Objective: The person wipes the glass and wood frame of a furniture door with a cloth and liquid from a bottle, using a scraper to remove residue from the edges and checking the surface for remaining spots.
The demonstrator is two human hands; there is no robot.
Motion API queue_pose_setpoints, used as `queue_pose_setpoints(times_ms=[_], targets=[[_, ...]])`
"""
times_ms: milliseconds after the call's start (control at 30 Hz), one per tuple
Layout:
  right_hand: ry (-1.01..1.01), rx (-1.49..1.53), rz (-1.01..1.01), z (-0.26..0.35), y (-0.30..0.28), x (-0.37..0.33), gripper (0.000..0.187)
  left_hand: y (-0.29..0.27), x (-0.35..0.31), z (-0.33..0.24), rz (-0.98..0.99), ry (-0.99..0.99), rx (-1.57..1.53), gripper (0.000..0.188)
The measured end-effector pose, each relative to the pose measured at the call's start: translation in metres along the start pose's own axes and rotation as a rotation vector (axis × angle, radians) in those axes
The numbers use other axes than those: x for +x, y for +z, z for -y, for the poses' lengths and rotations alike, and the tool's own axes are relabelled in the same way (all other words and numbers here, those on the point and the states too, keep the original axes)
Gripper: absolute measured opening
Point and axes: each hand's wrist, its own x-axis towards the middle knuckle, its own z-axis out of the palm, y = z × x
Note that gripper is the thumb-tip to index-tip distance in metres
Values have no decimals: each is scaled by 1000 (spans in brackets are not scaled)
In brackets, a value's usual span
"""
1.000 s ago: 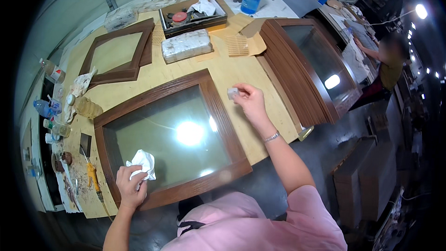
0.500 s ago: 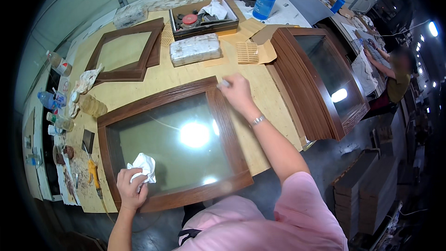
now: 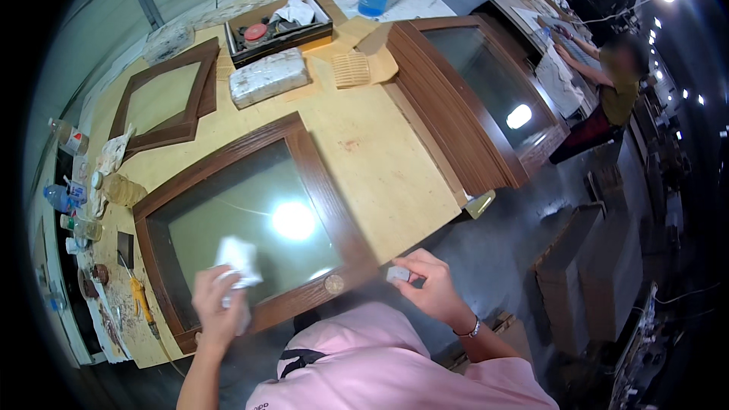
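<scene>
1. Here at eight o'clock in the view, the glazed frame (image 3: pixel 323 197) is laid flat on the worktable (image 3: pixel 380 182), with its glass pane (image 3: pixel 220 209) bordered by brown wood on all four sides.

2. Also at eight o'clock, lower down, the white cloth (image 3: pixel 239 258) is bunched and gripped in the left hand (image 3: pixel 216 304), fingers closed round it. It is held over the pane; whether the glass is touched cannot be told through the blur.

3. Over at five o'clock, a small pale block (image 3: pixel 396 273) is pinched between thumb and fingers of the right hand (image 3: pixel 433 288). It is held just beside the frame's nearest corner, clear of the wood.

4. So, how far along? Frame and pane are seen joined, so that much is judged done. With cloth and block both in hand, the piece is judged unfinished; how much of it is left cannot be told, part of the pane being hidden by glare (image 3: pixel 292 220).

5. At two o'clock a stack of frames (image 3: pixel 448 125) is topped by a glazed one; at ten, loose frames (image 3: pixel 200 91) are overlapped. Whether either lot is finished or waiting is not shown.
</scene>
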Motion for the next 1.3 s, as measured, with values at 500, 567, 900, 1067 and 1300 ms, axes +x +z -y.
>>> queue_pose_setpoints(times_ms=[500, 567, 900, 1067, 1300], targets=[[-394, -2, 74, 5, 52, 14, 31, 131, 140, -79, 349, 732, -64, 36], [-364, -13, 112, 3, 56, 15, 32, 139, 161, -62, 256, 715, -56, 30], [-390, 54, 107, -14, 52, 21, 36, 116, 120, -62, 232, 319, 55, 42], [-440, 73, 147, -7, 57, 16, 37, 108, 160, -4, -93, 154, 273, 40], [-394, 38, 113, -12, 53, 19, 37, 115, 148, -50, 235, 272, 193, 35]])
